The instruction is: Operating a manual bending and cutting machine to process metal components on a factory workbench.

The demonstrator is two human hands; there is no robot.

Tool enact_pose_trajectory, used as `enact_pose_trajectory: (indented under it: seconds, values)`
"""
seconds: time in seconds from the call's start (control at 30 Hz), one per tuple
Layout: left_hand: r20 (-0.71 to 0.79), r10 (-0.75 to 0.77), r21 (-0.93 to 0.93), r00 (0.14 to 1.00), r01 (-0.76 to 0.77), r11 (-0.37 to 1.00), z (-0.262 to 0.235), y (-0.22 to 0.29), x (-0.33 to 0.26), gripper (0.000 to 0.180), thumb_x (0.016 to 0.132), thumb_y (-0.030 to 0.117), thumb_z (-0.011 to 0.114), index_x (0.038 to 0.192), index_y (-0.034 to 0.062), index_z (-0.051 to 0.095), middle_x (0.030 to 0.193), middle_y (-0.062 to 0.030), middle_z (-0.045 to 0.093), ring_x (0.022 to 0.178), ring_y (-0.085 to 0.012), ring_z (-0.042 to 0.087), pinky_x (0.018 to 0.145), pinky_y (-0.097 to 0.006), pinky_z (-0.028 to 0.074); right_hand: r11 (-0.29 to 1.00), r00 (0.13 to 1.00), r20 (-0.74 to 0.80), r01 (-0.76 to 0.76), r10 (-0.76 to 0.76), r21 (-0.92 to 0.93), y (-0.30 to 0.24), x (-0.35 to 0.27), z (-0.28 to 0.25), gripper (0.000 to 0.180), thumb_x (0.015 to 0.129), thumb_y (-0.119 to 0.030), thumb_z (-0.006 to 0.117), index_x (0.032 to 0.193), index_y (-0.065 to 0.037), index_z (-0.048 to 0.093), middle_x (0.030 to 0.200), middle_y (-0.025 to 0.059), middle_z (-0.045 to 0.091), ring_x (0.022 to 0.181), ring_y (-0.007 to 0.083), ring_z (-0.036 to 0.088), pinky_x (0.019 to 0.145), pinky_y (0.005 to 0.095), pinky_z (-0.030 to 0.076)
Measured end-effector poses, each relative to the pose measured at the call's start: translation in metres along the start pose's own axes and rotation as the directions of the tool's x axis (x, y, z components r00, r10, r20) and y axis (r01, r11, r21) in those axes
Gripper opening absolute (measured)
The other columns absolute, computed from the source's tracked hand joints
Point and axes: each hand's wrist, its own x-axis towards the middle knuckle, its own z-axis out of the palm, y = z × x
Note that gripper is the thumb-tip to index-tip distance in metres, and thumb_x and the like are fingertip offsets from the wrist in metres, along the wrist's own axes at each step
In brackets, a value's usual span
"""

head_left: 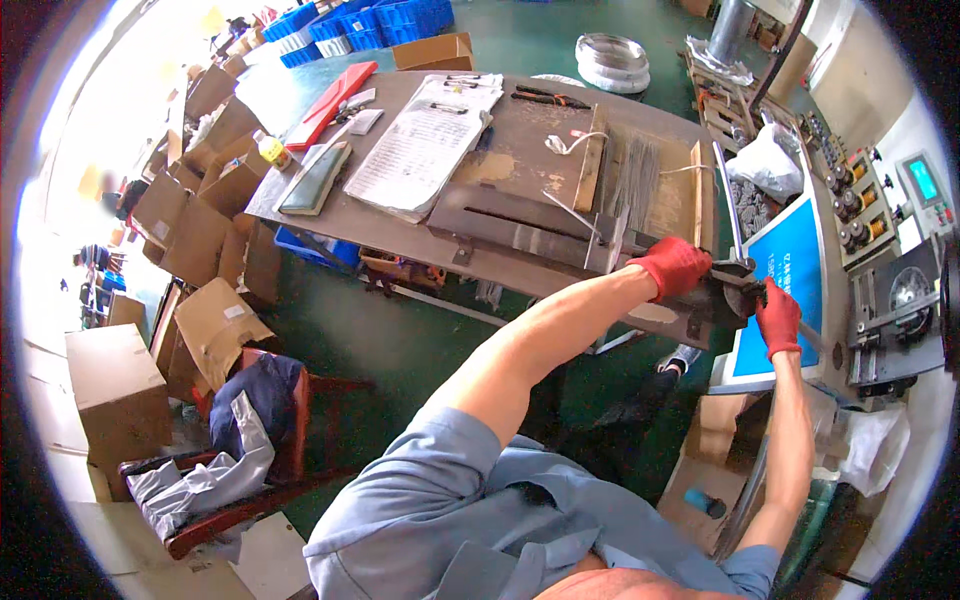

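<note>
My left hand (672,268), in a red glove, is at the table's right end with its fingers curled over a metal part beside the dark steel fixture (735,292). What it grips is hidden. My right hand (778,320), also in a red glove, is closed at the outer side of that fixture, and I cannot make out what lies inside its fingers. A long steel bar fixture (530,232) runs along the table's near edge toward my left hand. Beyond my left hand, a bundle of thin straight metal wires (637,185) lies between two wooden strips (592,165).
On the table (480,200) are papers on clipboards (425,145), pliers (550,97), a notebook (315,180) and a red folder (335,100). A blue-panelled machine (782,275) stands close on the right. Cardboard boxes (120,385) and a chair (290,420) stand left.
</note>
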Motion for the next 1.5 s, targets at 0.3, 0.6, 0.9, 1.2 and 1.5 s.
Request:
enact_pose_trajectory:
  seconds: [0.3,0.6,0.9,1.2,1.5]
  values:
    - [0.010,0.001,-0.032,1.000,0.000,1.000,-0.001,0.004,-0.001,0.015,0.076,0.013,0.059,0.088,0.0072,0.065,0.085,-0.0190,0.067,0.078,-0.0396,0.067,0.064,-0.048,0.055,0.999,0.995,0.095,-0.034,0.033,0.009,0.016,0.006,0.007,0.045,0.079,-0.013,0.064,0.121,0.000,0.055,0.100,0.0227,0.065,0.090,0.0414,0.062,0.078,0.0492,0.049]
    - [0.011,-0.008,-0.047,1.000,0.009,0.999,0.002,0.001,-0.003,0.013,0.077,0.016,0.059,0.087,0.0099,0.066,0.088,-0.0149,0.068,0.080,-0.0374,0.067,0.066,-0.046,0.055,0.999,0.994,0.111,-0.022,0.018,0.036,-0.003,0.012,-0.011,0.047,0.076,-0.013,0.068,0.119,0.002,0.056,0.091,0.0260,0.065,0.085,0.0428,0.063,0.075,0.0495,0.048]
    - [-0.071,-0.024,-0.154,0.997,0.013,0.988,0.029,-0.009,0.009,0.016,0.074,0.013,0.059,0.085,0.0086,0.069,0.085,-0.0178,0.068,0.077,-0.0388,0.066,0.065,-0.046,0.054,0.962,0.984,0.175,-0.019,-0.030,0.272,0.021,0.031,-0.012,0.063,0.073,-0.010,0.071,0.132,-0.001,0.049,0.119,0.0239,0.058,0.108,0.0390,0.057,0.092,0.0450,0.046]
    - [-0.042,0.094,-0.129,0.995,-0.099,0.987,0.001,0.004,0.004,0.020,0.072,0.017,0.061,0.087,0.0077,0.070,0.087,-0.0170,0.068,0.080,-0.0375,0.067,0.068,-0.046,0.054,0.785,0.735,0.455,0.608,-0.503,-0.115,-0.017,0.093,-0.069,0.104,0.048,-0.022,0.084,0.142,-0.022,0.039,0.151,0.0157,0.025,0.128,0.0384,0.039,0.101,0.0468,0.041]
    - [0.057,0.020,-0.106,0.998,-0.013,0.994,-0.004,0.001,0.001,0.021,0.073,0.021,0.063,0.090,0.0098,0.069,0.091,-0.0171,0.068,0.087,-0.0375,0.066,0.071,-0.047,0.054,0.739,0.733,0.467,0.637,-0.495,-0.217,0.015,0.100,-0.045,0.116,0.035,-0.050,0.086,0.138,-0.021,0.042,0.150,0.0183,0.027,0.138,0.0411,0.024,0.111,0.0536,0.023]
